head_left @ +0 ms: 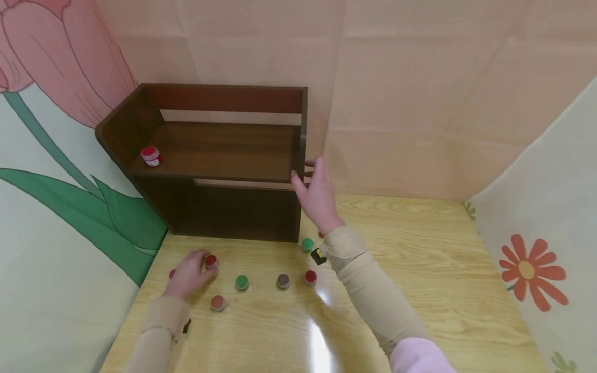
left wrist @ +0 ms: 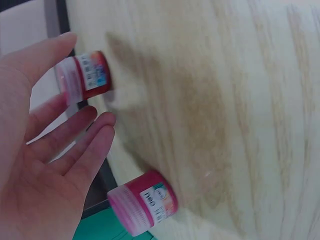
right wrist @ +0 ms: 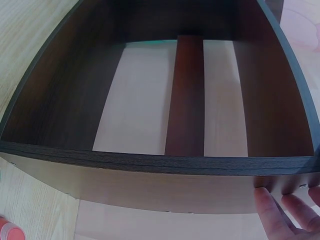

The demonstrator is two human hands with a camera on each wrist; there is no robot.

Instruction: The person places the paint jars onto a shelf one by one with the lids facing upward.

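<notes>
My left hand [head_left: 187, 275] reaches around a small red jar [head_left: 212, 262] on the table. In the left wrist view that labelled jar [left wrist: 92, 76] lies between the thumb and forefinger, the other fingers fairly straight; a gap shows by the thumb. Beside this hand is a magenta jar [left wrist: 150, 202], mostly hidden in the head view. My right hand [head_left: 319, 197] holds the right side panel of a dark brown two-tier shelf [head_left: 224, 150], thumb over its front edge. Its fingertips [right wrist: 265, 197] touch the panel's outer face in the right wrist view.
One red-lidded jar [head_left: 151, 156] stands on the upper tier at left. Before the shelf are green [head_left: 242, 282], orange-brown [head_left: 218, 303], grey [head_left: 283, 281], dark red [head_left: 310, 277] and another green jar [head_left: 307, 245]. A jar [head_left: 321, 234] is partly behind the right wrist.
</notes>
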